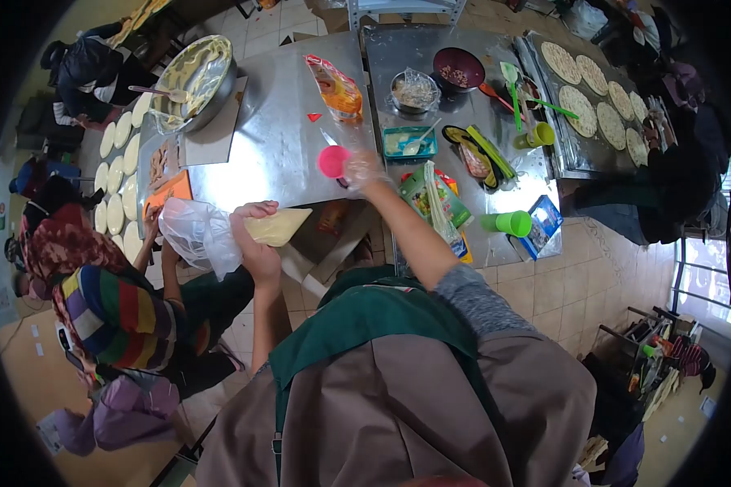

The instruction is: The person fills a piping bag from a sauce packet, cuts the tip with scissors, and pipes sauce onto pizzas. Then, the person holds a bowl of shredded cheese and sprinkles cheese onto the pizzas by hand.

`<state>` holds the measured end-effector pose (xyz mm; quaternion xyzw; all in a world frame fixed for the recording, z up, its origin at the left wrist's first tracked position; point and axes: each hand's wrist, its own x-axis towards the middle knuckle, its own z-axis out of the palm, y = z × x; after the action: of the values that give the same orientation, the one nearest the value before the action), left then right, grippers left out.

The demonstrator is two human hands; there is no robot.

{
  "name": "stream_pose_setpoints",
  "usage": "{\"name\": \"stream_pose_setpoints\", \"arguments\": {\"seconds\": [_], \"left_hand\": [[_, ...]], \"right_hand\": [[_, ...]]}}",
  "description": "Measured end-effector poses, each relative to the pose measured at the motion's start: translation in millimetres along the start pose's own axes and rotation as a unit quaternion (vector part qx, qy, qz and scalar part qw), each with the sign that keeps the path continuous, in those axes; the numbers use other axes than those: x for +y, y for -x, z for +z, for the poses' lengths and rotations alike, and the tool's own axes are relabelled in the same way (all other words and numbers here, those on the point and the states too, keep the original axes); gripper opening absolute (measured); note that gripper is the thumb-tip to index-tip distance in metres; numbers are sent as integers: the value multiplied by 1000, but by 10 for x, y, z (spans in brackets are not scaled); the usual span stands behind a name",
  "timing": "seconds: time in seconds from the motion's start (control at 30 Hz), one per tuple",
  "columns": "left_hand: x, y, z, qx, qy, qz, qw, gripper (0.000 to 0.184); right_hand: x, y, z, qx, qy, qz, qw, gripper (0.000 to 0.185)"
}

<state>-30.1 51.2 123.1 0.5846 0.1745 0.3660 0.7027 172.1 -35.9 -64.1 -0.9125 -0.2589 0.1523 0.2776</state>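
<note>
My left hand (258, 245) is wrapped round a piping bag (281, 228) of pale yellow cream. The bag's pointed, filled end sticks out to the right, and its loose clear plastic (201, 233) spreads out to the left. My right hand (365, 172), in a clear plastic glove and a little blurred, grips a pink cup (333, 161) over the front edge of the metal table. Just beyond the cup lies a knife (327, 136), partly hidden. An orange and red pouch (337, 91) lies farther back.
A large cream-smeared bowl (195, 85) stands at the left. The right-hand table holds a teal tub (410, 143), a maroon bowl (460, 68), food packets (433, 199) and a green cup (513, 222). People work on both sides, beside rows of flat dough rounds (577, 109).
</note>
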Motion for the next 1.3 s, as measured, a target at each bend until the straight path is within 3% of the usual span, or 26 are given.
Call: {"name": "stream_pose_setpoints", "arguments": {"seconds": [0.03, 0.1, 0.17, 0.2, 0.27, 0.33, 0.4, 0.47, 0.57, 0.7, 0.77, 0.83, 0.87, 0.9, 0.97, 1.0, 1.1, 1.2, 1.3], "left_hand": [[63, 54, 31, 1, 23, 3, 1000, 36], [158, 177, 53, 12, 91, -12, 996, 35], [268, 319, 40, 39, 156, -21, 987, 35], [319, 380, 59, 54, 189, -26, 980, 35], [408, 513, 89, 79, 249, -29, 965, 36], [496, 644, 144, 96, 265, -15, 959, 36], [562, 810, 186, 104, 265, -3, 959, 36], [635, 961, 247, 107, 240, 5, 965, 35], [838, 1261, 340, 137, 131, -1, 982, 38], [836, 1705, -29, 126, 38, 40, 991, 43], [1022, 1996, -159, 159, -8, 67, 985, 39], [995, 2282, -373, 151, -72, 66, 984, 36], [1003, 2430, -483, 126, -69, 49, 988, 26], [1010, 2534, -522, 133, -232, 109, 957, 23], [888, 2737, -738, 135, -531, 217, 808, 19], [683, 2814, -928, 103, -579, 245, 771, 26], [746, 3073, -1105, 147, -626, 164, 748, 23], [862, 3305, -1236, 162, -599, 121, 775, 21], [1019, 3441, -1282, 177, -462, 103, 863, 19]], "right_hand": [[169, 142, -222, -26, 68, -46, 996, 19], [931, 399, -134, 181, -86, 16, 980, 13], [2822, 441, 327, 314, 50, -112, 942, 12], [2399, 679, -308, 140, 98, 81, 982, 21], [1806, 1175, -1202, 182, 105, 43, 977, 21], [1642, 1249, -1281, 158, 113, -46, 980, 23], [1203, 1387, -1301, -36, 200, -49, 978, 24], [561, 1613, -1218, -9, 175, -261, 949, 16], [-359, 1898, -1150, -37, -9, -372, 928, 17], [-1274, 2408, -1217, -154, -98, -433, 883, 17], [-1612, 2734, -1199, -247, -156, -385, 875, 17], [-1694, 2888, -950, -254, -149, -432, 852, 16], [-1723, 2964, -826, -256, -141, -446, 846, 16], [-1730, 3009, -763, -260, -136, -455, 841, 16], [-1722, 3059, -582, -266, -95, -509, 813, 17], [-1738, 3077, -478, -268, -75, -536, 797, 17], [-1884, 3204, -128, -197, -141, -675, 697, 15], [-1968, 3364, -41, -219, -135, -693, 673, 17], [-2042, 3437, 142, -267, -56, -668, 692, 19]]}}
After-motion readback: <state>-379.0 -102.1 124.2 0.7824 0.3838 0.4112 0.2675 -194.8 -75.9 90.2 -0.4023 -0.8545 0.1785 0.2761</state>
